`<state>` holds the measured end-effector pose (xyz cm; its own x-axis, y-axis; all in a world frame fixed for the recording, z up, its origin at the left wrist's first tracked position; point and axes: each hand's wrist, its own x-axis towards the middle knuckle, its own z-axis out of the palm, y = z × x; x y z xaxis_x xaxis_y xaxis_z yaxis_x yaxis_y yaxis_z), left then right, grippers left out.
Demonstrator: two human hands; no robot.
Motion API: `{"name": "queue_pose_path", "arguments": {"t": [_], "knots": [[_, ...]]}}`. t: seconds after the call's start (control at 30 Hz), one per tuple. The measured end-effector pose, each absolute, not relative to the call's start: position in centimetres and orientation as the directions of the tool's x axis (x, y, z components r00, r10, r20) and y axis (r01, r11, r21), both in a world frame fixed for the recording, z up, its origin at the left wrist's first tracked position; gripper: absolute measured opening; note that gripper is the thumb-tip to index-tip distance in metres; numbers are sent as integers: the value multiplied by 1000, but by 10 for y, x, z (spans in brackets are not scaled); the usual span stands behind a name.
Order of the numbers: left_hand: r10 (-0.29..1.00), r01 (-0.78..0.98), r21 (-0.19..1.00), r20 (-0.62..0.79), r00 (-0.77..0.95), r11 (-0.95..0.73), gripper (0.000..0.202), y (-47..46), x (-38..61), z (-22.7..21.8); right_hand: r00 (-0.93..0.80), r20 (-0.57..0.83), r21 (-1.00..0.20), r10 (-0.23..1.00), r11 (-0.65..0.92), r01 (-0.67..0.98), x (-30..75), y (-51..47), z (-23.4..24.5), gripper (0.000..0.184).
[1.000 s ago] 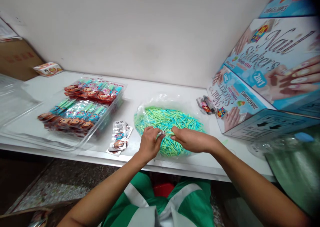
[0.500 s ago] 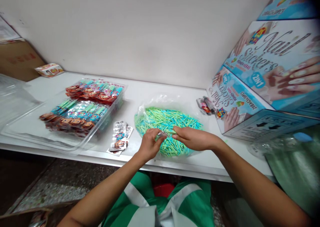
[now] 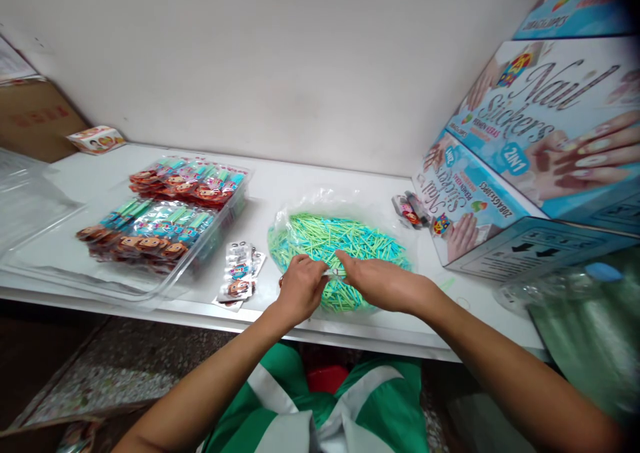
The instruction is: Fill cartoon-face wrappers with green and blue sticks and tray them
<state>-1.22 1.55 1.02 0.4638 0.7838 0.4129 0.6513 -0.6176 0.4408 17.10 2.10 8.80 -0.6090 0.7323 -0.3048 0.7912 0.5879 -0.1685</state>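
Observation:
A heap of green and blue sticks (image 3: 345,238) lies on clear plastic near the white table's front edge. Both hands meet just above its near side. My left hand (image 3: 300,288) is closed in a pinch on a small clear packet (image 3: 331,273). My right hand (image 3: 383,282) pinches the same packet from the right, fingertips touching those of the left. What is inside the packet is too small to make out. A small stack of filled clear packets (image 3: 239,273) with cartoon heads lies just left of my left hand.
A clear tray (image 3: 75,266) at left holds two rows of packed cartoon-head items (image 3: 150,230). Large blue "Nail Stickers" cartons (image 3: 525,160) are stacked at right, with small packets (image 3: 413,210) beside them. A cardboard box (image 3: 35,120) and a small box (image 3: 95,138) stand far left. Green plastic (image 3: 590,333) lies at right.
Both hands have stayed over the near side of the stick heap. The right hand's fingertips have shifted slightly left, closing in on the packet held by the left hand.

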Motion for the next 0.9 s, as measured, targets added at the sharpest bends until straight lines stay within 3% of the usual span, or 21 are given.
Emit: {"name": "queue_pose_path", "arguments": {"t": [0.1, 0.2, 0.3, 0.4, 0.5, 0.6, 0.73, 0.9], "knots": [[761, 640, 413, 309, 571, -648, 14, 11, -8, 18, -615, -317, -191, 722, 587, 787, 168, 19, 83, 67], [749, 616, 449, 229, 621, -648, 14, 5, -4, 22, -634, -357, -258, 686, 580, 773, 167, 21, 81, 72], [801, 577, 612, 163, 577, -540, 19, 0, -3, 19, -697, -354, -348, 623, 605, 717, 170, 26, 83, 65], [852, 402, 863, 60, 521, -307, 24, -2, -3, 11, -771, -274, -484, 574, 611, 627, 178, 33, 87, 51], [856, 143, 989, -43, 516, -36, 30, -2, 2, 5, -732, -175, -581, 658, 531, 617, 182, 36, 83, 35], [815, 3, 992, -102, 570, 122, 34, 1, 7, 2, -638, -75, -601, 766, 476, 642, 177, 35, 72, 30], [819, -32, 994, -71, 569, 108, 33, 5, 8, 1, -582, 8, -669, 813, 437, 601, 167, 34, 56, 25], [843, -113, 954, -187, 505, 279, 37, 3, 6, -1, -368, -66, -932, 928, 75, 354, 171, 27, 38, 41]]}}
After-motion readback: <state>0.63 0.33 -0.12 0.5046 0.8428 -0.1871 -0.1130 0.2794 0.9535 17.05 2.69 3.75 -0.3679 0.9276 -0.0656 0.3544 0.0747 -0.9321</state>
